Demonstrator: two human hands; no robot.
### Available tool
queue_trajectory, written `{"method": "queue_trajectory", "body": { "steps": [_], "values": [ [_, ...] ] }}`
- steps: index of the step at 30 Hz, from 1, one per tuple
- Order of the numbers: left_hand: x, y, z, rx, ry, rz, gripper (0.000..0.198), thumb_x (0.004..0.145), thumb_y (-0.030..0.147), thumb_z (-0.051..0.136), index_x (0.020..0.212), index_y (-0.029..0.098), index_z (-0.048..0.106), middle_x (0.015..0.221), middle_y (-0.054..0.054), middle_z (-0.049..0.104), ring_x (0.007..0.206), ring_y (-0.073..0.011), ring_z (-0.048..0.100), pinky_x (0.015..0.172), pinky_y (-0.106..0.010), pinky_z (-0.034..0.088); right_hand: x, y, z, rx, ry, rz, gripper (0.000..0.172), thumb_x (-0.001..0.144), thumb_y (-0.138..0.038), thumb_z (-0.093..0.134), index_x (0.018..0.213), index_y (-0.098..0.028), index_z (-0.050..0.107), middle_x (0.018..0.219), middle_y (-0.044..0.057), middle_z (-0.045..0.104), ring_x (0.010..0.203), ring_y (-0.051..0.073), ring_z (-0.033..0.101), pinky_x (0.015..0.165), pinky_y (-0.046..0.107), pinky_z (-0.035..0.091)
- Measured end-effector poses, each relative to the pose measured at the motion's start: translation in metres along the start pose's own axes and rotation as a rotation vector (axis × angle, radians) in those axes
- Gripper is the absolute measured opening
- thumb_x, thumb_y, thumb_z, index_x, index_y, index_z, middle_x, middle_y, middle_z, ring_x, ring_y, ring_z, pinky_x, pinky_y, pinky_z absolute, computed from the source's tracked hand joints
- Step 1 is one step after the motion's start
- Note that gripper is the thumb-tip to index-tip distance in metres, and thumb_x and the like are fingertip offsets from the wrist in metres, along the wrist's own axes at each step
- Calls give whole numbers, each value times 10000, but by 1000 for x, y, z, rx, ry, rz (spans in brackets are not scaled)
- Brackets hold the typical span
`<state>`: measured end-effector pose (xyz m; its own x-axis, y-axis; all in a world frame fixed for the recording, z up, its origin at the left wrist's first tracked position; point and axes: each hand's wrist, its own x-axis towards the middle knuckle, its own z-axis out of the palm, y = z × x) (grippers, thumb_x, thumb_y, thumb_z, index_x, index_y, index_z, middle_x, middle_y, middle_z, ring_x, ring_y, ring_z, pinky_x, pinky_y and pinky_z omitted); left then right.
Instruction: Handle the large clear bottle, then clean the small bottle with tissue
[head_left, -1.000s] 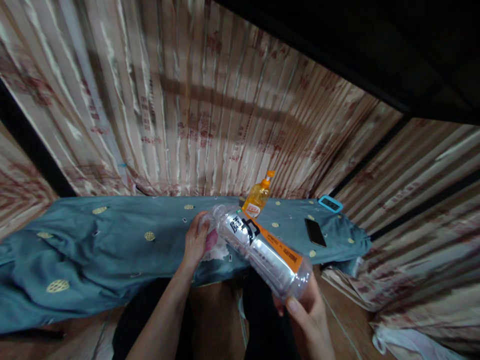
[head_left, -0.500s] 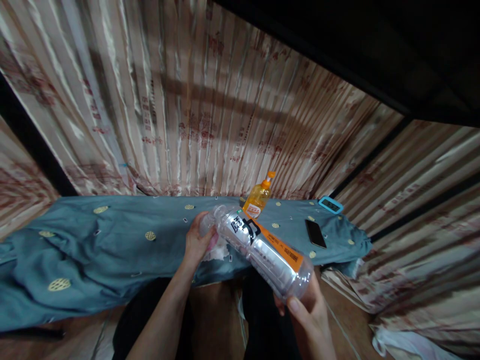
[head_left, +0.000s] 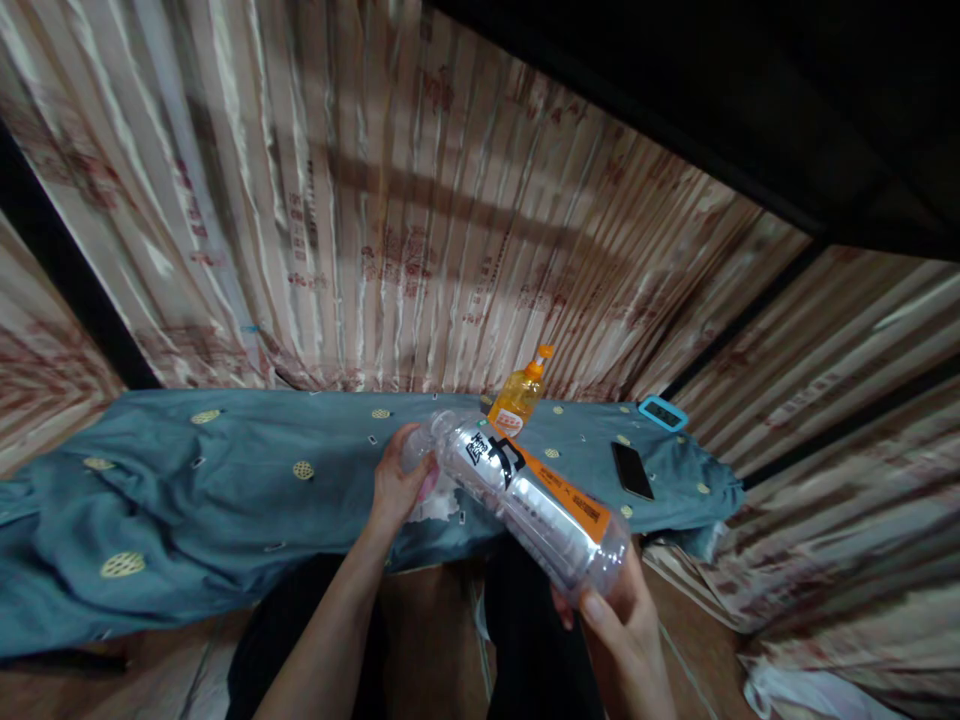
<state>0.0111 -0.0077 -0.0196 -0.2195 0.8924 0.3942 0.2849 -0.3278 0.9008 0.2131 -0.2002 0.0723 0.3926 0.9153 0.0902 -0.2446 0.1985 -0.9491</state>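
Note:
A large clear plastic bottle (head_left: 555, 520) with a silver and orange label is tilted, its neck toward the upper left and its base lower right. My right hand (head_left: 619, 615) is closed around the base. My left hand (head_left: 397, 485) is closed around a small clear container (head_left: 415, 450) with some pink low on it; its exact kind is hard to make out. The large bottle's mouth is right at this container, and I cannot tell whether the two touch. A crumpled white tissue-like piece (head_left: 439, 505) lies just beyond my left hand.
A yellow pump bottle (head_left: 515, 398) stands behind the large bottle on the teal patterned cloth (head_left: 247, 450). To the right lie a dark phone (head_left: 632, 470) and a blue-framed digital clock (head_left: 662, 412). Pleated curtains (head_left: 420, 220) hang behind; dark bars frame the space.
The camera view has shifted very slightly. The large bottle has turned a little in my right hand, so its label lettering shows differently. Both hands keep their holds.

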Motion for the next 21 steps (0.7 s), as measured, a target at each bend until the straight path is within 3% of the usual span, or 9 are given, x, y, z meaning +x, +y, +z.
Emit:
{"method": "queue_trajectory", "body": {
  "steps": [8, 21],
  "values": [
    [0, 3, -1, -7, -16, -16, 485, 746, 450, 618, 1174, 222, 620, 1184, -86, 706, 1120, -297, 657, 1010, -455, 499, 1, 0, 0, -9, -4, -4, 965, 685, -447, 901, 1489, -221, 416, 812, 10, 694, 560, 131, 531, 480, 238, 439],
    [0, 5, -2, -22, -16, -34, 498, 737, 465, 627, 1180, 238, 617, 1222, -79, 699, 1168, -303, 635, 1038, -465, 484, 0, -4, 3, -19, -4, 4, 957, 677, -474, 902, 1476, -232, 433, 839, 13, 700, 550, 124, 525, 469, 230, 431]
  ]
}}
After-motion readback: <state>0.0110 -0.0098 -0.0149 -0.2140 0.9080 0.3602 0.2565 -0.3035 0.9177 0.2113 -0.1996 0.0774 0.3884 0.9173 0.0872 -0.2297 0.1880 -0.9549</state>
